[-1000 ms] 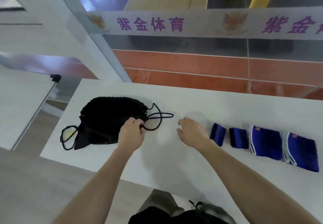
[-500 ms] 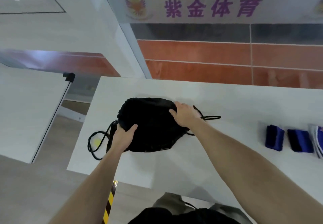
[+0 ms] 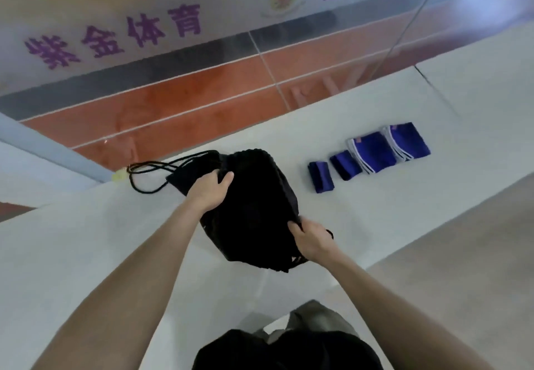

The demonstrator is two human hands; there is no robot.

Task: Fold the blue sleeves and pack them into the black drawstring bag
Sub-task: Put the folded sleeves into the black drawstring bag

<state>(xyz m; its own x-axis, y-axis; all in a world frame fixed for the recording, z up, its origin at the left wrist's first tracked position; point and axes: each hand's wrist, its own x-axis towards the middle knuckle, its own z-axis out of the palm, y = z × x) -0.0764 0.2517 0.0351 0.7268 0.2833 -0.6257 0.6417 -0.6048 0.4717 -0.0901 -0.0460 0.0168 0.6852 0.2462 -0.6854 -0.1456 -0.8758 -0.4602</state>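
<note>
white tabletop runs beside a glass wall with purple lettering. at frame centre, your left hand and right hand each clamp curled fingers on the black drawstring bag, likely to find its mouth. folded blue sleeves lie in a row to its right, apart; the table edge is just below.

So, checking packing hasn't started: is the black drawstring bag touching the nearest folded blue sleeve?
Apart. The head view shows a strip of bare white table between the black drawstring bag and the nearest folded blue sleeve.
</note>
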